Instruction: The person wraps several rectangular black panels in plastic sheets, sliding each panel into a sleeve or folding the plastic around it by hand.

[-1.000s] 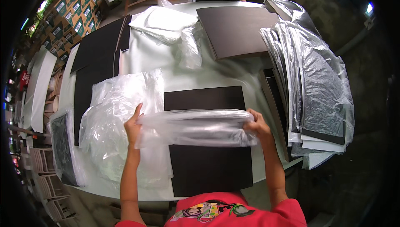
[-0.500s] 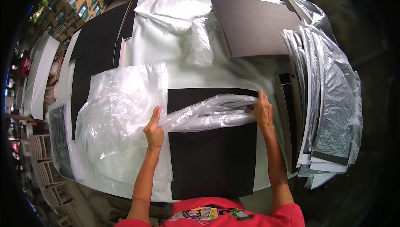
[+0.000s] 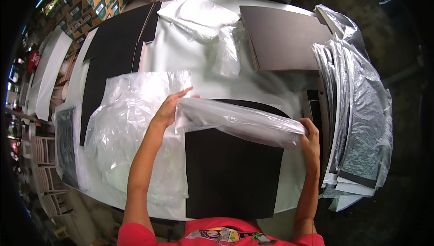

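Two bare hands stretch a clear plastic bag [image 3: 239, 121] across the far edge of a black board [image 3: 233, 173] that lies flat on the white counter [image 3: 176, 54]. The left hand [image 3: 169, 108] is raised at about ten o'clock from the board's middle, wrist bent back, thumb and forefinger pinching the bag's mouth while the other fingers [image 3: 183, 93] fan out straight. The right hand [image 3: 309, 140] sits at about three o'clock, at the board's right edge, its fingers curled shut around the bag's other end. Both forearms run up from the lower edge, elbows spread wide.

The bag sags in a crumpled tube between the hands, and it hides the board's far edge, so I cannot tell whether the board has entered it. A heap of loose plastic sheets [image 3: 135, 128] lies at nine o'clock, partly under the left forearm. At three o'clock a stack of bagged boards [image 3: 357, 110] hangs over the counter's edge, its lower layers hard to separate. A grey board [image 3: 282, 36] lies at one o'clock.
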`<action>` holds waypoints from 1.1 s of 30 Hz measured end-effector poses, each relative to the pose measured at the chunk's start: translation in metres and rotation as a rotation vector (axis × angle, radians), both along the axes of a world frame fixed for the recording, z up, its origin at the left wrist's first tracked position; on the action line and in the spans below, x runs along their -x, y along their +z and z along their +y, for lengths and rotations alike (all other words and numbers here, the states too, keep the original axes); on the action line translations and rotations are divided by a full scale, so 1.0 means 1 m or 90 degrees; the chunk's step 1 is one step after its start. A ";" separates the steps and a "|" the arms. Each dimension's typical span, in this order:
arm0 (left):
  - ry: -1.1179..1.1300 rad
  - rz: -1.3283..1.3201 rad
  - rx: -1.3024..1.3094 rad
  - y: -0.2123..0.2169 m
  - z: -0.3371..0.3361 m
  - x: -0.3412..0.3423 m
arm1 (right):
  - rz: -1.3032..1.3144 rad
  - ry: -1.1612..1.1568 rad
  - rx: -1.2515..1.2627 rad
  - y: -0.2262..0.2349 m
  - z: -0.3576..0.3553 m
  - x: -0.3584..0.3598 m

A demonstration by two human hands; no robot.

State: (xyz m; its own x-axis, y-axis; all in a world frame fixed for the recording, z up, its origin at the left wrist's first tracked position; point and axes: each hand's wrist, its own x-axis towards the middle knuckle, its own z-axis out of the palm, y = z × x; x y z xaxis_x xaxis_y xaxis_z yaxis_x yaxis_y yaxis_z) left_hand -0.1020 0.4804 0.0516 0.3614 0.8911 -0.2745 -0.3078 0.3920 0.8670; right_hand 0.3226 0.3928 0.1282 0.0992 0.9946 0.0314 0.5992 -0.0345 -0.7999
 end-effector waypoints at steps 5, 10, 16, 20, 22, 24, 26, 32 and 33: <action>-0.137 -0.101 0.135 0.045 0.006 0.002 | 0.421 0.077 0.229 -0.050 0.046 -0.060; -0.170 -0.272 0.150 0.023 0.005 0.033 | 0.555 -0.092 0.228 -0.052 0.058 -0.041; -0.049 -0.018 0.108 0.009 -0.023 0.001 | 0.690 -0.130 0.301 -0.094 0.064 -0.051; 0.010 -0.303 0.307 -0.047 -0.057 0.012 | 0.818 -0.107 0.271 -0.151 0.049 -0.061; 0.076 -0.325 0.232 -0.052 -0.069 0.013 | 0.682 -0.084 0.175 -0.165 0.037 -0.066; 0.105 -0.389 0.149 -0.033 -0.053 -0.002 | 0.479 -0.035 0.033 -0.183 0.020 -0.098; 0.172 -0.448 0.131 0.009 -0.045 -0.008 | 0.453 0.099 0.014 -0.140 0.025 -0.074; 0.235 -0.302 0.250 -0.092 -0.064 0.012 | 0.313 -0.144 0.015 -0.081 0.037 -0.012; 0.259 -0.253 0.269 -0.109 -0.082 0.014 | 0.220 -0.176 0.000 -0.089 0.035 -0.009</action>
